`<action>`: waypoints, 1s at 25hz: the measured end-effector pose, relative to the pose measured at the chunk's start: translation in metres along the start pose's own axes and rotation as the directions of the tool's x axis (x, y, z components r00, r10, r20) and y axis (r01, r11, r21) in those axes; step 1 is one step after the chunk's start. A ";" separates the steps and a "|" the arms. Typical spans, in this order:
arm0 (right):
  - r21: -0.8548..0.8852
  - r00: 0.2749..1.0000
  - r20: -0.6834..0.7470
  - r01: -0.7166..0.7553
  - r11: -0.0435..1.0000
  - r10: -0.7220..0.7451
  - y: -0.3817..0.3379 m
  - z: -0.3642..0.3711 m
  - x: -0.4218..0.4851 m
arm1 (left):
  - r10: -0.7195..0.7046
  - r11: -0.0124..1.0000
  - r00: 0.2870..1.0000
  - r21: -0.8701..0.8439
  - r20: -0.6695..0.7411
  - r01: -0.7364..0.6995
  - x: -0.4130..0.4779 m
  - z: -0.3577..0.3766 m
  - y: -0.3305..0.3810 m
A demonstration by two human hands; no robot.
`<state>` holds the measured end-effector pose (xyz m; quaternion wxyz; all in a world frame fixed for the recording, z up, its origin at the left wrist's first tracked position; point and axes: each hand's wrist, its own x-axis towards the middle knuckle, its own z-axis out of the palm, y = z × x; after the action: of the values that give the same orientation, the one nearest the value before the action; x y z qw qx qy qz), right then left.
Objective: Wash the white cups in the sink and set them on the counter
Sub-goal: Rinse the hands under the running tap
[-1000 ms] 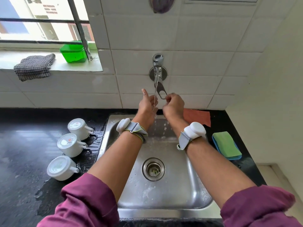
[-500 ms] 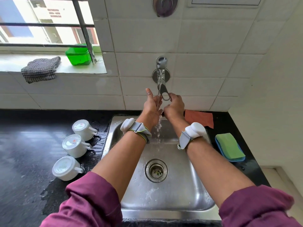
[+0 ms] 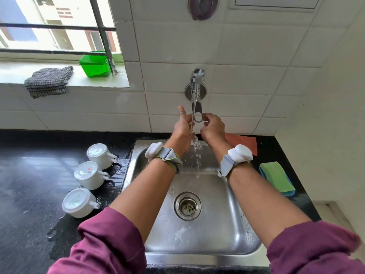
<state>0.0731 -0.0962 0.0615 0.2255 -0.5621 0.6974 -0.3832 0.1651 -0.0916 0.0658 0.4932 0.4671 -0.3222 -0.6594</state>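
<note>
– Your hands have hardly shifted in the last half-second, and water still runs from the chrome wall tap. Your left hand is flat, thumb up, in the stream. Your right hand curls at the spout tip; whether it grips, I can't tell.
– And the cups?
– Three upturned white ceramic cups stand on the wet black stone counter, just beside the left rim of the steel sink. The counter runs on leftward.

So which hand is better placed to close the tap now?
Right, I think. The right hand is curled close at the tap, though a grip is not clear. The left hand lies open in the water.
</note>
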 end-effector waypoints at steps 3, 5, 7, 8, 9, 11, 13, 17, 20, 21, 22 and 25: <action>0.041 0.999 0.007 -0.039 0.998 0.038 0.000 0.007 -0.002 | 0.009 1.000 1.000 0.026 -0.004 -0.009 0.002 -0.007 0.000; 0.059 0.999 -0.009 -0.043 0.997 0.044 -0.001 0.010 -0.001 | 0.032 0.998 0.999 0.053 0.010 -0.032 0.003 -0.010 0.000; 0.064 0.999 -0.005 -0.049 0.997 0.049 0.001 0.011 0.000 | 0.040 0.996 0.999 0.082 0.014 -0.041 0.002 -0.011 0.000; 0.063 0.999 0.001 -0.048 0.997 0.048 0.002 0.011 0.000 | 0.041 0.995 0.999 0.090 0.009 -0.042 0.002 -0.011 0.000; 0.061 0.999 0.006 -0.042 0.997 0.042 0.003 0.011 0.000 | 0.041 0.995 0.999 0.089 -0.001 -0.041 0.002 -0.010 -0.001; 0.066 1.000 0.018 -0.023 0.998 0.021 0.005 0.010 0.001 | 0.032 0.995 0.999 0.091 -0.036 -0.029 0.002 -0.011 -0.006; 0.084 1.000 0.023 -0.013 0.996 0.011 0.008 0.011 0.001 | 0.034 0.986 0.997 0.166 -0.069 -0.022 0.002 -0.016 -0.013; 0.113 0.995 0.038 -0.098 0.989 0.094 0.023 0.022 -0.008 | 0.102 0.864 0.994 0.499 -0.043 -0.067 -0.005 -0.030 -0.030; -0.061 0.989 0.122 -0.071 0.996 0.078 0.037 0.032 -0.020 | 0.137 0.750 0.990 0.656 -0.038 -0.079 -0.011 -0.036 -0.042; -0.105 0.987 0.147 -0.050 0.993 0.065 0.039 0.032 -0.024 | 0.158 0.700 0.986 0.710 -0.047 -0.078 -0.012 -0.038 -0.045; -0.132 0.983 0.173 -0.036 0.991 0.059 0.042 0.032 -0.027 | 0.179 0.651 0.983 0.755 -0.046 -0.083 -0.014 -0.040 -0.048; -0.181 0.971 0.232 -0.010 0.983 0.053 0.047 0.027 -0.035 | 0.220 0.533 0.975 0.837 0.002 -0.122 -0.019 -0.043 -0.053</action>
<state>0.0736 -0.0669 0.0041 0.2617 -0.6105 0.7059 -0.2460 0.1876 -0.0560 0.0089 0.2913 0.6442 -0.6138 -0.3513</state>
